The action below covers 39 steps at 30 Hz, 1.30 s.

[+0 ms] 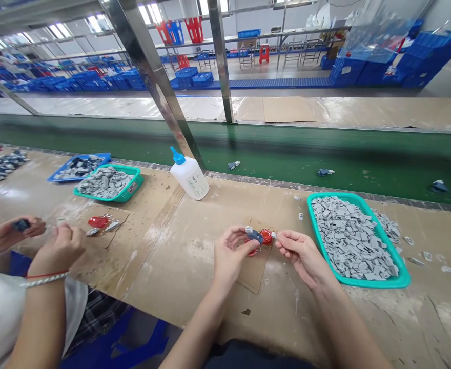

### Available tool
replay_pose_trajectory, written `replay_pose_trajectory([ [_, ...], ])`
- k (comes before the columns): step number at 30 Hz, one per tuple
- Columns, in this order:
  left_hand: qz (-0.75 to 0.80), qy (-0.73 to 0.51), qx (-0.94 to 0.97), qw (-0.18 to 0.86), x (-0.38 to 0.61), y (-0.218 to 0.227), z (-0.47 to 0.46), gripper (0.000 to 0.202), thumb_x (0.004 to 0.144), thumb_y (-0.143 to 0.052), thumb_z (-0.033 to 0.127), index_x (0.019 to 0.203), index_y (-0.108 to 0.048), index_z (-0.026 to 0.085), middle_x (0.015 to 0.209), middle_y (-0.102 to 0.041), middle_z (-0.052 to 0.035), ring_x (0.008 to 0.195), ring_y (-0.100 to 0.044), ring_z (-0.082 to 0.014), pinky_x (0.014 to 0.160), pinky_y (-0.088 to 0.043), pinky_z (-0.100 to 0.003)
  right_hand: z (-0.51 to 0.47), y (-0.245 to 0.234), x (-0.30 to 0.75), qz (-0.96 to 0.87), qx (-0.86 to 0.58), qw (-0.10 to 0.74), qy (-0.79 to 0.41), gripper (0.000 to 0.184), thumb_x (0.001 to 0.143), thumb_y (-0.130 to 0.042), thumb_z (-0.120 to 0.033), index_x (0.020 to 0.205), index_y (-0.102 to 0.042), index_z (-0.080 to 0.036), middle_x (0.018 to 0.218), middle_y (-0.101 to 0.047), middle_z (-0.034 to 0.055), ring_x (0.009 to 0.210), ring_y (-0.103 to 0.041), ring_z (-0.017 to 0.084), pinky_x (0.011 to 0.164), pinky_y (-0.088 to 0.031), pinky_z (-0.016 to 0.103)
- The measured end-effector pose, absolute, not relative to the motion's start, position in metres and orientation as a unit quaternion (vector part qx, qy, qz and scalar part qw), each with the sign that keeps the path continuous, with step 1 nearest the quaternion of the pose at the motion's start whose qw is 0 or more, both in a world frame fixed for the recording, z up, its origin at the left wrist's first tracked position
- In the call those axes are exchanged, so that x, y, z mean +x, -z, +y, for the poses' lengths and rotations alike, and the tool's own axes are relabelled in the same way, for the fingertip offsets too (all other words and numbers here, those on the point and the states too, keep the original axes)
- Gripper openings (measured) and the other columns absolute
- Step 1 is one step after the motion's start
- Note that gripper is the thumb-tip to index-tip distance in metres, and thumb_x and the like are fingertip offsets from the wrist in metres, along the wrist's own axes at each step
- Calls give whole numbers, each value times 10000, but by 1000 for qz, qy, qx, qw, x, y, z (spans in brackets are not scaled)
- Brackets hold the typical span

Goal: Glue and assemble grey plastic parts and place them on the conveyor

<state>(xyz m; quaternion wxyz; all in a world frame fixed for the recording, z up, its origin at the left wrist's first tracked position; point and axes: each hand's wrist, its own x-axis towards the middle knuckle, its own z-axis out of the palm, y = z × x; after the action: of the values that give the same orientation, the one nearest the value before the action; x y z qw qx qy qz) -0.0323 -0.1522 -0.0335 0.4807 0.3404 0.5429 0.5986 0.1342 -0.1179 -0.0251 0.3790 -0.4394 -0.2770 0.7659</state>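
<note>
My left hand (230, 252) pinches a small blue-grey plastic part (253, 234) just above the table. Right behind that part sits a small red round dish (266, 236) on a brown cardboard scrap (257, 266). My right hand (299, 250) is closed in a pinch on a tiny pale grey piece (273, 235), held close to the blue-grey part. A teal tray (398, 280) full of small grey pieces lies just right of my right hand.
A white glue bottle with a blue cap (189, 176) stands behind my hands. A co-worker's hands (58, 246) work at the left near a red dish (98, 221), a second teal tray (132, 188) and a blue tray (58, 176). A green conveyor belt (287, 159) carries loose parts.
</note>
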Motion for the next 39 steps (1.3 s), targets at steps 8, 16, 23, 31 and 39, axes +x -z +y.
replay_pose_trajectory([
  [8,526,-598,336,503,-23,24,-155,325,573,-793,119,840,-613,172,832,-698,-23,811,-661,-155,741,-531,-248,-124,22,133,-311,-427,376,-761,228,641,-784,-339,698,-670,-150,629,-642,13,512,-485,63,481,-365,170],
  [16,522,-597,335,509,-18,18,-157,279,581,-786,84,792,-629,176,792,-700,4,754,-659,-125,703,-532,-216,-127,27,129,-347,-413,369,-757,260,684,-755,-345,743,-643,-118,644,-651,24,523,-502,55,495,-375,161],
  [23,523,-567,389,505,-20,24,-156,187,583,-798,127,714,-671,162,767,-704,-12,743,-648,-139,702,-536,-232,-129,28,131,-378,-415,342,-753,366,691,-734,-398,766,-444,-189,574,-628,-15,463,-509,81,439,-364,179],
  [31,461,-481,504,549,-24,10,-124,398,770,-663,208,1157,-576,183,1127,-653,-105,1051,-609,-222,949,-468,-370,-110,13,161,-539,-509,381,-552,245,802,-575,-442,848,-551,-203,740,-658,24,609,-597,155,553,-446,266],
  [39,552,-421,665,275,-42,39,-16,312,864,-398,127,1162,-468,191,1033,-658,-98,991,-617,-187,886,-460,-358,-81,40,220,-620,-729,237,-170,188,818,-554,-310,926,-677,-218,922,-654,68,765,-604,210,660,-406,302],
])
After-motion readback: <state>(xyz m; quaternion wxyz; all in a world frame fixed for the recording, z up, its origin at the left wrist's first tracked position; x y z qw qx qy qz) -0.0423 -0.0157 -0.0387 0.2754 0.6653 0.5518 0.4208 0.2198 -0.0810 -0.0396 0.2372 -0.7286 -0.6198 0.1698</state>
